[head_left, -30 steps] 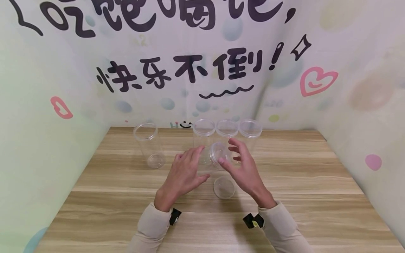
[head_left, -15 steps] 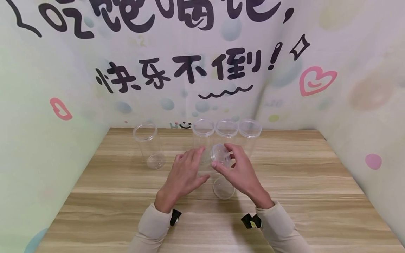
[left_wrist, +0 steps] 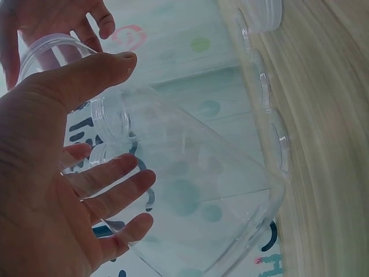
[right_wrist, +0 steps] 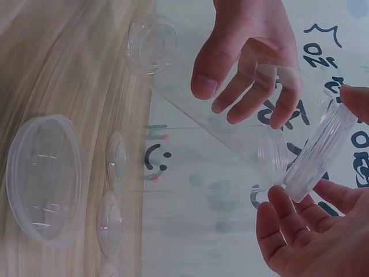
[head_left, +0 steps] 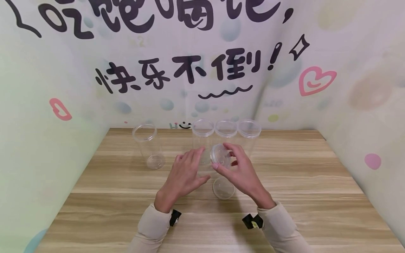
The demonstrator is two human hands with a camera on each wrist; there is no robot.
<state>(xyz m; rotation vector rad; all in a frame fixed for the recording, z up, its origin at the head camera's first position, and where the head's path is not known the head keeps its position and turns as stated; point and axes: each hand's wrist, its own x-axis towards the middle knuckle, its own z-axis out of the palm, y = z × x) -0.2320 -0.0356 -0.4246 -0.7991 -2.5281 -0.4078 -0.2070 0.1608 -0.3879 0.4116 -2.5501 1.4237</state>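
A clear plastic jar (left_wrist: pixel 190 167) is held tilted above the table, its closed base toward the lower left in the head view. My left hand (head_left: pixel 184 172) grips the jar's body, thumb on one side and fingers on the other. A clear lid (right_wrist: pixel 323 153) sits at the jar's mouth; whether it is fully seated I cannot tell. Around this lid's rim curl the thumb and fingers of my right hand (head_left: pixel 245 174). Another clear lid (head_left: pixel 223 188) lies flat on the table just below the hands.
Behind the hands, a row of clear lidded jars (head_left: pixel 203 128) stands upright near the table's back edge. One jar without a lid (head_left: pixel 148 147) stands apart to the left. A printed cloth (head_left: pixel 158 105) hangs behind the wooden table (head_left: pixel 110 211).
My right hand's fingers, spread off the lid a second ago, have closed in around its rim. The left hand with the jar has stayed nearly still.
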